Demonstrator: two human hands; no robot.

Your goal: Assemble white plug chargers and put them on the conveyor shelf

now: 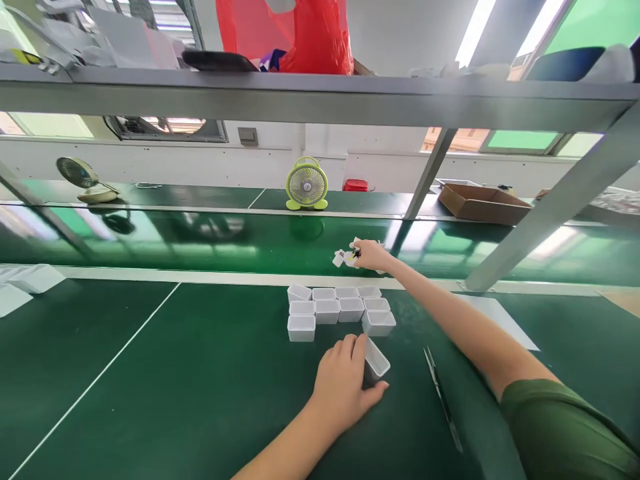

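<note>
My left hand (343,380) is wrapped round a small white open-topped box (377,360), which is tilted above the near side of the green table. Beyond it, several similar white boxes (327,311) stand close together in rows. My right hand (373,255) reaches past them over the glossy green belt (240,243), its fingers pinched among small white pieces (344,258). Something small, dark and yellow shows at those fingertips, too small to name. A pair of tweezers (443,399) lies on the table below my right forearm.
A metal shelf (310,93) crosses overhead, carrying a red plastic bag (320,33); a slanted post (550,193) comes down at the right. Behind the belt stand a green fan (307,185) and a cardboard box (483,202). White paper (500,319) lies under my right arm.
</note>
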